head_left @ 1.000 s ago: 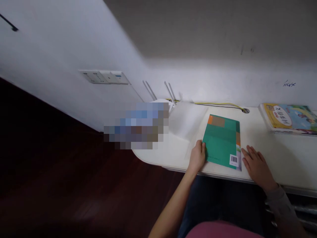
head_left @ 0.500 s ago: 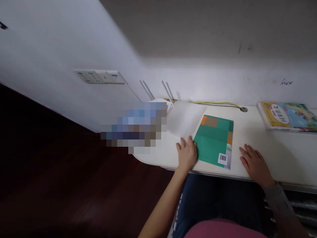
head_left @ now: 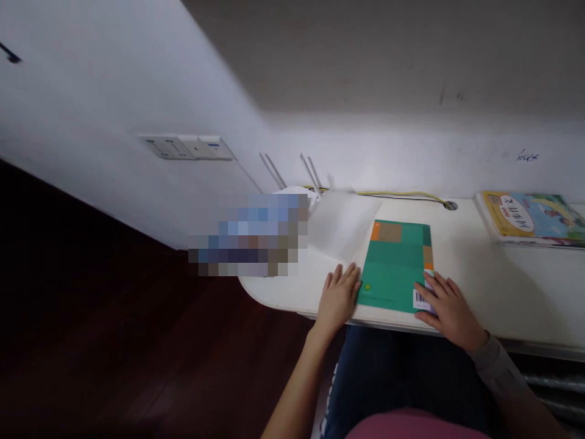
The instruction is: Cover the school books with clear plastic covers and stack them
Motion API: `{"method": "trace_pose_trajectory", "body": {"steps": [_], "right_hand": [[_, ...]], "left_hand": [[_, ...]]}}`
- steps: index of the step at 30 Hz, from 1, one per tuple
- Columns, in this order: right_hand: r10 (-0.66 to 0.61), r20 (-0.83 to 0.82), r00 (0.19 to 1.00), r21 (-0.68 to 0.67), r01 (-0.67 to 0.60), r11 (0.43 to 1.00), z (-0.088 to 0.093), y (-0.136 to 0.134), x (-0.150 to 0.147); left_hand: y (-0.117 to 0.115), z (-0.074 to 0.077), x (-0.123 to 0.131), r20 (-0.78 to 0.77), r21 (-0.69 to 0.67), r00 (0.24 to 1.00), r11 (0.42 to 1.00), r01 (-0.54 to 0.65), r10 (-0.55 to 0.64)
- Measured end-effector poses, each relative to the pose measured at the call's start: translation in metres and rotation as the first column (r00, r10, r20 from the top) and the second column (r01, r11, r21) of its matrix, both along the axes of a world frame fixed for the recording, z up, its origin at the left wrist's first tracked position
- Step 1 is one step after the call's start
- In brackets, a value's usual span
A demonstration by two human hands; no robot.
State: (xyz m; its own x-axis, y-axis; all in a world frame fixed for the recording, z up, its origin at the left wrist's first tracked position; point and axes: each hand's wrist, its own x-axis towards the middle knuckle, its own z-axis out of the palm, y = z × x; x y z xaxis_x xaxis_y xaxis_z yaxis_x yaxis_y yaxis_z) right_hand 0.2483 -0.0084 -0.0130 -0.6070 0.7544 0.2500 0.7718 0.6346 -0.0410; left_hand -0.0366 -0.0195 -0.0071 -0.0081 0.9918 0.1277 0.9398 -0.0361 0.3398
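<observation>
A green book (head_left: 397,265) with orange and tan blocks lies closed on the white desk (head_left: 470,256), its barcode at the lower right. My left hand (head_left: 339,297) rests on the desk along the book's left edge, fingers stretched out. Over the lower right corner lies my right hand (head_left: 450,306), fingers spread, partly covering the barcode. Just beyond my left hand is a thin, whitish translucent sheet (head_left: 343,222), flat on the desk and left of the book.
A stack of picture books (head_left: 534,216) sits at the right. Behind the sheet, a white router's antennas (head_left: 311,171) rise near the wall. A yellow cable (head_left: 402,194) runs to a desk hole (head_left: 450,206). A pixelated object (head_left: 256,235) occupies the left end.
My right hand has moved left from the bare desk onto the book's lower right corner. My left hand has shifted slightly and uncovered the book's lower left corner; the book sits straighter.
</observation>
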Motion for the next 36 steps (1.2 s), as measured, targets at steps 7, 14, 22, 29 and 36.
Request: {"method": "trace_pose_trajectory", "body": {"steps": [7,14,22,29,36], "right_hand": [[0.001,-0.024,1.0,0.016,0.0,1.0,-0.006,0.0,0.004],[-0.003,-0.04,0.999,0.02,0.003,1.0,-0.007,-0.001,0.001],[-0.022,-0.011,1.0,0.011,0.022,1.0,-0.004,-0.001,0.0],[-0.023,-0.009,1.0,0.006,0.023,1.0,0.0,-0.002,-0.001],[-0.019,-0.013,1.0,0.027,0.019,0.999,-0.002,-0.003,-0.002]], "left_hand": [[-0.003,-0.003,-0.019,0.06,0.254,0.98,0.946,-0.201,0.192],[-0.022,0.008,0.052,0.182,0.353,0.914,0.892,0.284,-0.363],[0.039,-0.007,0.068,0.103,0.076,0.982,0.985,0.152,-0.159],[0.069,0.003,0.059,0.008,-0.002,1.0,1.0,0.002,-0.002],[0.051,-0.003,0.043,0.113,0.054,0.991,0.996,-0.072,0.066]]}}
